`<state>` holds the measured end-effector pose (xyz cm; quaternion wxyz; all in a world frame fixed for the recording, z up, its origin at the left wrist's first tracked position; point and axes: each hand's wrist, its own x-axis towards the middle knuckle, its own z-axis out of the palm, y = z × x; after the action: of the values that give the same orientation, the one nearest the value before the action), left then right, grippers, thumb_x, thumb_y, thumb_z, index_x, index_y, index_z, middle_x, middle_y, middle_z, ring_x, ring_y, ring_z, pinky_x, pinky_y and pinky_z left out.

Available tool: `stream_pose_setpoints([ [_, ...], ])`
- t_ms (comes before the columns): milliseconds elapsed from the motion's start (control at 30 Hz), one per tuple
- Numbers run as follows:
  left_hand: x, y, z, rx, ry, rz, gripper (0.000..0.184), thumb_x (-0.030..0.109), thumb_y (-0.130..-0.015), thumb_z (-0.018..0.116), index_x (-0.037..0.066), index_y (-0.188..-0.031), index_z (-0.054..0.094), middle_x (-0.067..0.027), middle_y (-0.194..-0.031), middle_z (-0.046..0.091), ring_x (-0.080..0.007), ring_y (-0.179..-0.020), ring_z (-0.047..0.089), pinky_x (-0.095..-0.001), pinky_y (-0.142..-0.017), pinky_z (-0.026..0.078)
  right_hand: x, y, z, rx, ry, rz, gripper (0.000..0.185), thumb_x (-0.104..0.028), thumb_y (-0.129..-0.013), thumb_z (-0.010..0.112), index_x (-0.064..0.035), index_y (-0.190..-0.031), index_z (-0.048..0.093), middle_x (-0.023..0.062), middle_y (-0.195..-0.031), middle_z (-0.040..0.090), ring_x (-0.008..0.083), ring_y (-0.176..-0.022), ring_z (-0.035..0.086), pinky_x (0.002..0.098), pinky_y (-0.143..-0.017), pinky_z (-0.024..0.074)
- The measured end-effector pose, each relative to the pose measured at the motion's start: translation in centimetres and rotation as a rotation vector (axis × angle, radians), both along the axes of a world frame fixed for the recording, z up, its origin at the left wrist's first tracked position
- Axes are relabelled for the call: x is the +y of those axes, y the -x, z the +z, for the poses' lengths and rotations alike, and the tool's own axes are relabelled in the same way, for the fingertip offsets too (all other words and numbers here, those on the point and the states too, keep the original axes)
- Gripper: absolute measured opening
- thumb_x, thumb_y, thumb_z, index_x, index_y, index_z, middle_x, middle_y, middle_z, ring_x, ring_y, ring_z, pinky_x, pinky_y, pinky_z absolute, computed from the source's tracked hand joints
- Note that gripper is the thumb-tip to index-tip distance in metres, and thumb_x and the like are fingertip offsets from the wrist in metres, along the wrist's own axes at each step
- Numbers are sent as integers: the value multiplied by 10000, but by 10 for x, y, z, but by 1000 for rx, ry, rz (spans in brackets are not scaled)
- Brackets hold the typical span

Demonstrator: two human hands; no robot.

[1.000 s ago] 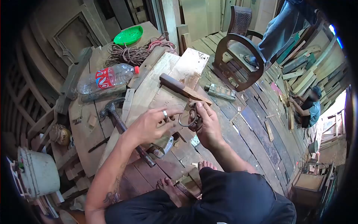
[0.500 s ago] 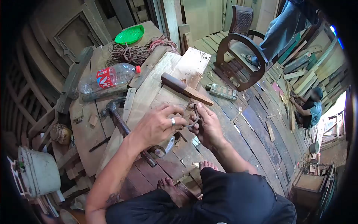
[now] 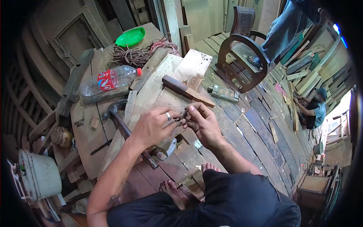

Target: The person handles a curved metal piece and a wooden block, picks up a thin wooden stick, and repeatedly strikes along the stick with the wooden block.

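Rough plank floor [image 3: 261,151], dark wooden chair [image 3: 242,49] before pale wall panels [image 3: 202,19], bright light [image 3: 343,109] at far right.

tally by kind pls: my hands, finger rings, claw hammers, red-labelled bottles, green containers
Hands: 2 (left hand, right hand)
Finger ring: 1
Claw hammer: 1
Red-labelled bottle: 1
Green container: 1
Total: 6

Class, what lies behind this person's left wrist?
A hammer runs behind the left wrist: its head shows on one side, its handle's end on the other. Part of the handle between is covered and cannot be seen.
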<state>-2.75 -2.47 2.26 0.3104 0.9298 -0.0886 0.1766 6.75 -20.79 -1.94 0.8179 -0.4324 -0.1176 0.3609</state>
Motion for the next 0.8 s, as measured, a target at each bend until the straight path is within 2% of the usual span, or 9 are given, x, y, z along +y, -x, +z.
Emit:
stream_pose_setpoints([
  [100,3,1,0,135,37,32,173,108,-879,745,41,-1039,743,-169,-1002,720,-353,-912,710,-416,-803,556,2,-4,0,-160,97,19,232,-210,-1068,598,4,-1154,627,73,-940,673,164,-868,691,308,-755,570],
  [167,7,-1,-7,106,81,73,169,101,-887,738,29,-1040,740,-180,-990,723,-354,-906,714,-411,-799,555,-1,-8,9,-581,280,-118,240,-182,-1055,611,18,-1183,647,65,-997,701,123,-918,664,292,-798,555],
  [233,11,-5,-12,62,124,111,166,94,-894,730,17,-1041,736,-192,-978,726,-356,-900,718,-406,-794,554,-5,-19,10,-818,387,-335,210,-133,-1005,666,-9,-1174,676,79,-1026,672,162,-906,665,296,-793,538],
  [300,15,-8,-17,90,155,165,183,94,-901,726,-10,-1052,727,-199,-969,731,-364,-900,721,-403,-792,554,-11,-36,4,-900,451,-370,267,-129,-947,713,-29,-1191,670,136,-1094,633,245,-991,647,366,-869,517],
  [367,17,-13,-21,20,129,153,185,97,-911,722,-23,-1052,727,-203,-974,736,-355,-891,727,-400,-787,555,-14,-45,3,-1290,673,-450,330,-160,-909,739,-38,-1205,656,177,-1159,593,334,-1109,583,434,-966,466],
  [433,16,-13,-20,130,195,212,189,100,-919,718,-34,-1052,724,-213,-977,739,-335,-892,735,-396,-790,557,-14,-49,-5,-1302,766,-373,375,-215,-905,740,-65,-1236,648,190,-1222,555,368,-1194,522,483,-1036,417],
  [633,17,-11,-29,199,149,195,224,92,-918,705,-36,-1102,718,-225,-960,738,-318,-881,741,-386,-781,559,-9,-48,-25,-1330,776,-306,430,-218,-909,729,-109,-1312,626,184,-1258,547,368,-1198,533,478,-991,427],
  [700,14,-10,-24,214,154,199,243,89,-916,704,-37,-1124,712,-228,-953,736,-320,-875,740,-384,-778,559,-7,-48,-18,-1349,910,-275,456,-233,-922,728,-117,-1347,607,193,-1311,548,381,-1208,556,493,-1006,441],
  [800,14,-9,-20,261,163,224,352,84,-903,710,-33,-1232,672,-209,-896,725,-313,-817,720,-389,-764,551,-5,-51,-16,-1399,1002,-192,515,-227,-924,712,-138,-1408,560,170,-1235,587,342,-1141,585,468,-938,423],
])
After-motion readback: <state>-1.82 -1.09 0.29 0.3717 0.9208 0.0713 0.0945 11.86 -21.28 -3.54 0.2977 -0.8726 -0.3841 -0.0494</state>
